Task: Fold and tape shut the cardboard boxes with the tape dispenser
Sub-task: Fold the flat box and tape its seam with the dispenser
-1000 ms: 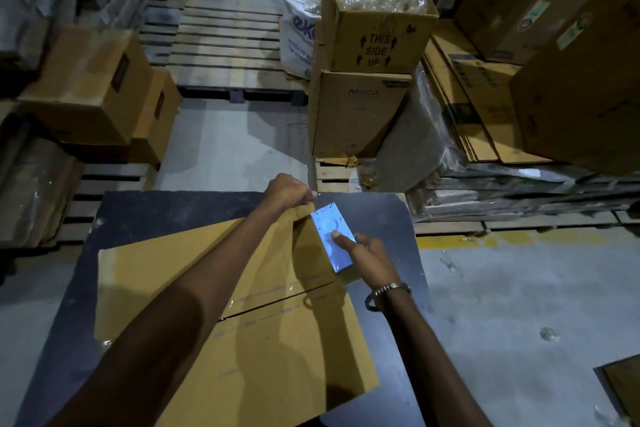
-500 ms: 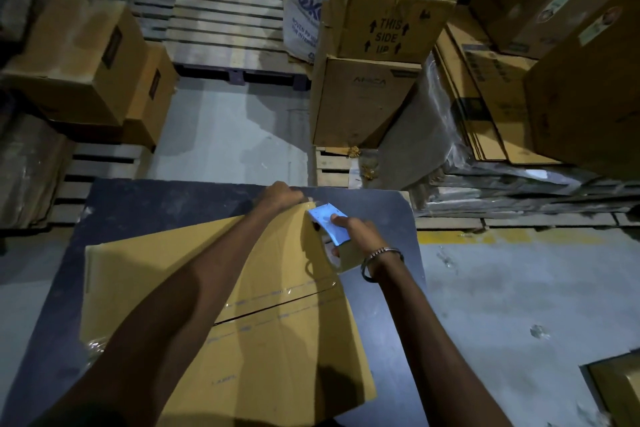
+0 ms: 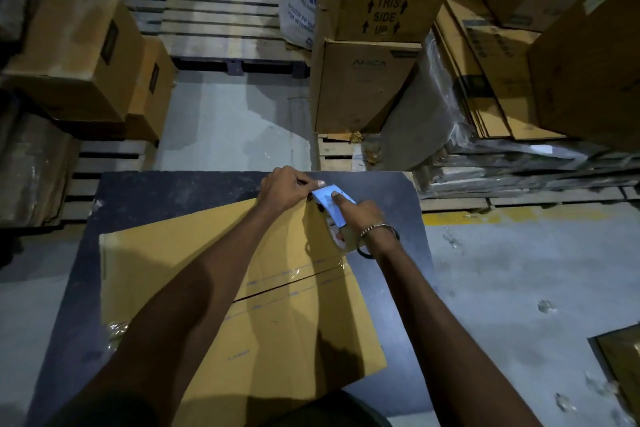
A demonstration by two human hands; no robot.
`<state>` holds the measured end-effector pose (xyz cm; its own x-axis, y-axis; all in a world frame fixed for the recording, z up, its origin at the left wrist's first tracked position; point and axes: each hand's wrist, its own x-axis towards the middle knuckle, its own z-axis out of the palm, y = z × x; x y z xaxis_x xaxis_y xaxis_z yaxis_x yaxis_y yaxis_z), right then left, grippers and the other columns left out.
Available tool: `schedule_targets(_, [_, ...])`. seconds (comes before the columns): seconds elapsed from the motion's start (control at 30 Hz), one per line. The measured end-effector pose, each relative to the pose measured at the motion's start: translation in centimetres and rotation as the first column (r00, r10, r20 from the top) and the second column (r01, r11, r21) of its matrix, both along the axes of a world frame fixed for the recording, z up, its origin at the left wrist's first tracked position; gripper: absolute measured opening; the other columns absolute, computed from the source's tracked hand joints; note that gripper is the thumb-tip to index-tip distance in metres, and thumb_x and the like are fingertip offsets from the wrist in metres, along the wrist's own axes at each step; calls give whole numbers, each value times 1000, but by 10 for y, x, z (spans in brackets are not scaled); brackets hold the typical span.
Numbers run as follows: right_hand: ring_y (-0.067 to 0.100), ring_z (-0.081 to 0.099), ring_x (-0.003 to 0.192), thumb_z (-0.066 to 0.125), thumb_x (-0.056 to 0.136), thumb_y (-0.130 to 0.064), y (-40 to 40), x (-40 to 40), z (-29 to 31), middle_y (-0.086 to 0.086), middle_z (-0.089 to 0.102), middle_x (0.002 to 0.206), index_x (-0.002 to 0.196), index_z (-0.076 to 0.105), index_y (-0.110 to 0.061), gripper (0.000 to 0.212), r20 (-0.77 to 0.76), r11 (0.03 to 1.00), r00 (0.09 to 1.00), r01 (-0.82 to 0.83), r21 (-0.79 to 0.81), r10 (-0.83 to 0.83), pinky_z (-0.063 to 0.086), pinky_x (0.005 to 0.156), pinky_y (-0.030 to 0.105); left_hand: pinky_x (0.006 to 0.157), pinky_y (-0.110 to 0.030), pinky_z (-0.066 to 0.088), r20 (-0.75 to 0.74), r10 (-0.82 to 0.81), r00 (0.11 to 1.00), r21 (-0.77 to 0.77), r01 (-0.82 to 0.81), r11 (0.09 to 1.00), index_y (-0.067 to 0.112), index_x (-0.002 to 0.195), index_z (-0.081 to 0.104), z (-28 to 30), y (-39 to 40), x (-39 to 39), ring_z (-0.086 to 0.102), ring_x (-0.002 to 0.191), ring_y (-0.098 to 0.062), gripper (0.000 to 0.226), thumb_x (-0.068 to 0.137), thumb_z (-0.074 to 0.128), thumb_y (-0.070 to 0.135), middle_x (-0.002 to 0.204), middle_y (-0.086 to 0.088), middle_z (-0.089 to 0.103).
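Observation:
A brown cardboard box (image 3: 194, 253) lies on the dark table (image 3: 166, 191), its flaps meeting in a seam with clear tape along it. My left hand (image 3: 285, 188) is curled at the box's far right corner, with the thumb and fingers pinching the edge there. My right hand (image 3: 360, 218) grips the light blue tape dispenser (image 3: 329, 202), index finger stretched along its top. The dispenser's front end touches the same corner, right beside my left hand's fingertips. A metal bangle sits on my right wrist.
Stacked cartons (image 3: 374, 45) stand on a pallet beyond the table, with flat cardboard sheets (image 3: 491, 80) to the right. More boxes (image 3: 79, 55) sit at the left. A wooden pallet (image 3: 221, 14) lies on the grey floor behind.
My right hand has pushed the dispenser forward along the box toward the far corner, tilting it lower. My left hand stayed at that corner.

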<state>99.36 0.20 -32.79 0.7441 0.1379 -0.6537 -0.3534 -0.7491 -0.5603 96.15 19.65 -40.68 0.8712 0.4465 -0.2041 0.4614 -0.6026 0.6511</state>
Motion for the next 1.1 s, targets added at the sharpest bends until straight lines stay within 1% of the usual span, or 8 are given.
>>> schedule_targets(0.2, [36,70,104,51,44,-103,-45,-22,-21,17,71,118,121,68,-6,125,-17,999,999,-34,-28,33,59,93,51,79,-39,60,-17,29,999,44,-28,999,40,98,84,-2,-4,1,71,94,-22,52,77,68,84,98,4,81])
schedule_targets(0.37, [26,65,78,58,86,-78,-100,-76,9,9,70,85,84,69,-7,71,-46,990,997,-69,-120,64,49,70,32,81,-41,61,-12,24,1000,90,-22,996,38,100,84,-1,-7,3,71,95,-27,49,80,68,80,101,1,80])
schedule_targets(0.53, [24,59,74,55,97,-64,-100,-93,12,1,58,72,71,55,-15,55,17,985,996,-80,-150,84,40,64,32,80,-39,57,-2,6,1000,272,-5,962,24,116,81,-1,-32,-8,71,102,-33,48,101,55,61,109,-10,78])
schedule_targets(0.6, [27,59,77,56,98,-60,-95,-93,12,1,58,72,70,55,-15,53,40,985,994,-95,-143,102,42,68,33,103,-46,48,-35,-102,994,370,108,923,17,138,67,0,-49,-20,60,129,-35,51,110,40,50,139,-14,65])
schedule_targets(0.67, [26,59,72,56,99,-59,-96,-94,13,1,58,69,68,56,-14,54,58,986,993,-91,-141,100,41,65,33,126,-54,22,-56,-245,968,427,246,870,17,162,38,0,-69,-34,26,158,-32,60,113,28,50,170,-12,31])
schedule_targets(0.77, [20,52,61,57,98,-57,-98,-93,11,2,55,65,64,53,-13,57,64,985,993,-89,-145,99,37,58,34,131,-52,-2,-153,-423,893,465,443,766,17,169,15,-4,-95,-54,-3,163,-24,69,111,13,56,176,-7,3])
schedule_targets(0.87, [23,53,63,58,98,-58,-100,-92,9,2,53,64,62,51,-14,58,58,986,993,-92,-136,100,35,56,33,130,-52,2,-216,-478,851,546,511,664,17,168,18,-17,-99,-67,-4,163,-23,75,108,0,59,177,-7,1])
schedule_targets(1.1, [25,60,71,54,96,-65,-109,-91,4,3,58,68,64,54,-16,59,24,993,995,-95,-72,97,41,61,32,130,-51,3,-209,-484,850,598,503,624,24,166,30,-20,-98,-64,1,163,-24,70,109,1,53,176,-6,11])
